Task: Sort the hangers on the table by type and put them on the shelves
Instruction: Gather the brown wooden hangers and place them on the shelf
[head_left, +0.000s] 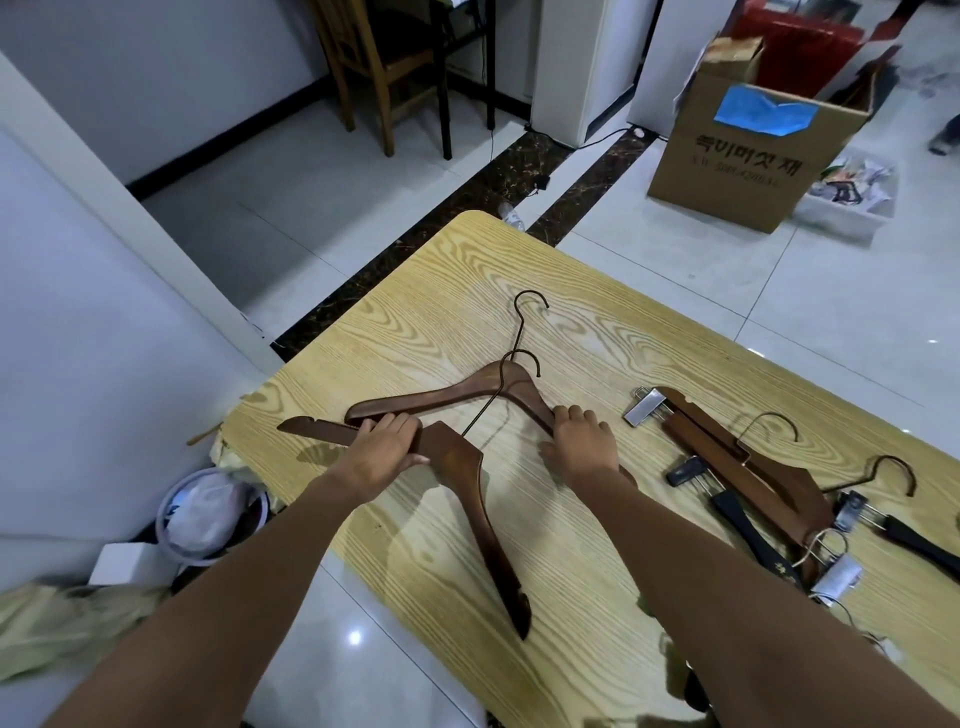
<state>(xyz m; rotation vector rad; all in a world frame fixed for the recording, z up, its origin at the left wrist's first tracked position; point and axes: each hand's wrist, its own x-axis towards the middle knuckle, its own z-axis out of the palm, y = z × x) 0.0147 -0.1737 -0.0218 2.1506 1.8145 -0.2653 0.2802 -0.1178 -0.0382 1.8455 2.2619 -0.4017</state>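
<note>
On surface (571, 322), two brown coat hangers overlapped: far hanger (447, 397) spanning L-R btwn both grips, near hanger (462, 467) angled twd body; clip hangers (727, 441) piled well to R; L grip (387, 449) curled round near hanger's arm, R grip (584, 441) curled over far hanger's R arm

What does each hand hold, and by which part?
Left hand: nearer wooden hanger, by its arm beside the neck. Right hand: farther wooden hanger, by its right arm.

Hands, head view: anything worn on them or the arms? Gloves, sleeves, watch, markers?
Nothing worn. The left hand and right hand are bare, with no gloves, rings, watch or wristband. No sleeves show up to the frame edge, and no cables, tags or markings.
</note>
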